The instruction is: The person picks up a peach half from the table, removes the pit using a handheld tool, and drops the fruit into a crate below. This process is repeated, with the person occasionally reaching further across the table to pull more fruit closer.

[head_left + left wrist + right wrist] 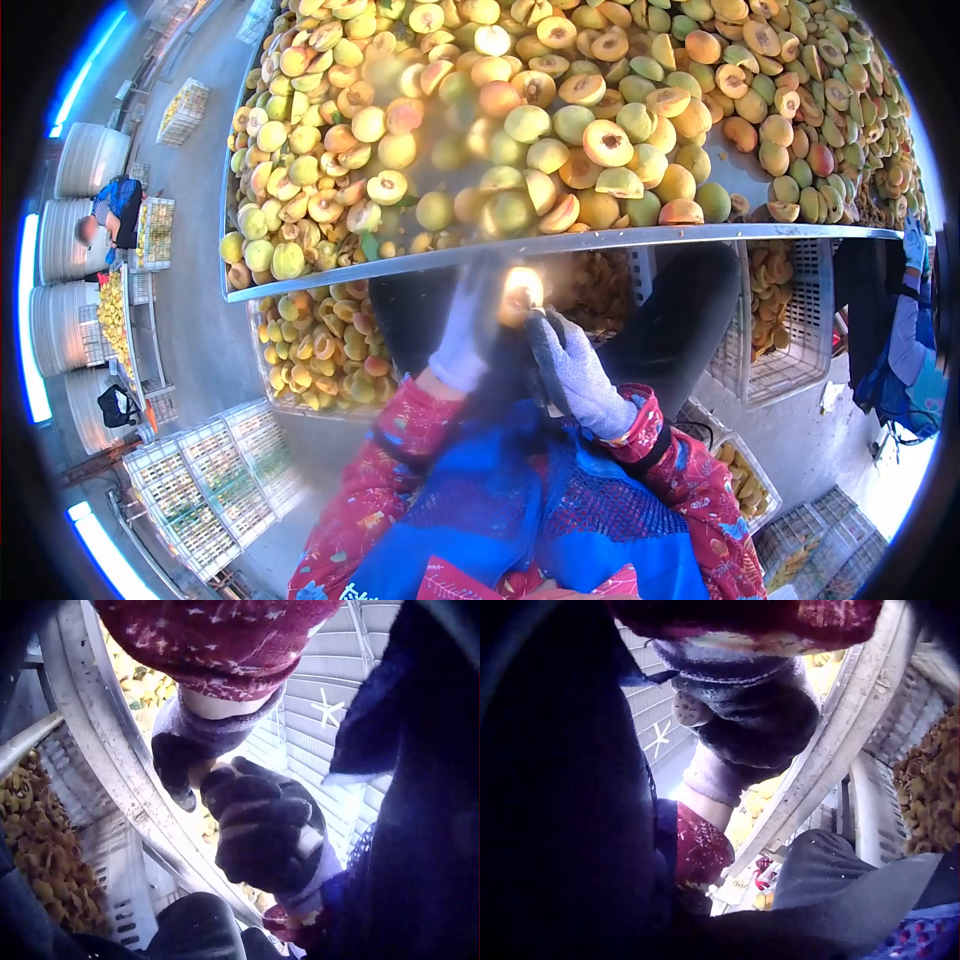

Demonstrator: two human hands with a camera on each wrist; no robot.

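Both hands wear grey gloves and meet above the lap. The left hand [462,335] [180,754] holds a brightly lit fruit [522,293] just below the table edge; part of its fingers is blurred or hidden. Close against that fruit is the right hand [580,370] [262,825] [757,720], its fingers curled round a tool whose pale handle end [309,841] [691,710] sticks out of the fist. The tool's working end is hidden. Halved and whole yellow-green fruits [608,143] cover the metal table [600,240] beyond the hands.
Fruit-filled crates stand under the table at left [325,345] and right [790,320]. The person's dark-clad knees flank the hands. Stacked white crates [210,485] are at lower left. Another person [118,212] works at far left, and someone in blue [905,350] is at far right.
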